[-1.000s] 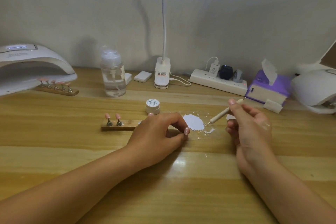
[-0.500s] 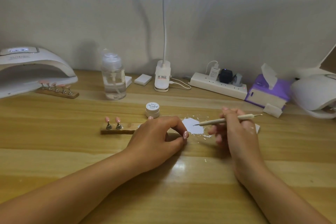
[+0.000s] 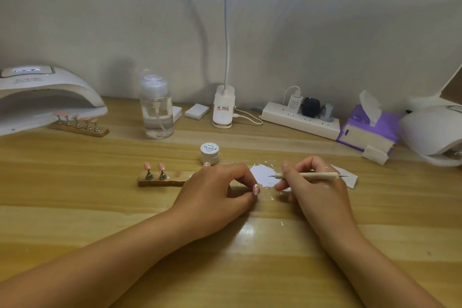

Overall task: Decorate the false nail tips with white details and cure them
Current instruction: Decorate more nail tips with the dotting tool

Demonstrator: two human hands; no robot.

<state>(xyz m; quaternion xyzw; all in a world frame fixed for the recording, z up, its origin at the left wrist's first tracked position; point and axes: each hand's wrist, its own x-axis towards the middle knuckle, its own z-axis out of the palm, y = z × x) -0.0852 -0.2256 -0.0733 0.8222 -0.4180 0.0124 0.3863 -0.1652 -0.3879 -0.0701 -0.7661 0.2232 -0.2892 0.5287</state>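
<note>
A wooden nail stand (image 3: 162,181) lies mid-table with two pink nail tips (image 3: 154,166) showing on its left end. My left hand (image 3: 217,192) covers the stand's right end, fingers curled down around it; what lies beneath is hidden. My right hand (image 3: 312,187) pinches a thin dotting tool (image 3: 310,175) held level, its left point over a white paint patch (image 3: 261,174) on the table. A small white paint jar (image 3: 209,152), lid on, stands just behind my left hand. At far left a white curing lamp (image 3: 50,97) has a second stand of pink tips (image 3: 80,128) at its mouth.
A clear pump bottle (image 3: 156,110), a desk lamp base (image 3: 223,107), a small white box (image 3: 197,111) and a power strip (image 3: 300,120) line the back. At right stand a purple tissue box (image 3: 370,130) and a white device (image 3: 435,130). A paper scrap (image 3: 351,179) lies behind my right hand.
My right hand has turned the dotting tool from slanted to level and shifted left toward the white patch. My left hand has stayed on the stand.
</note>
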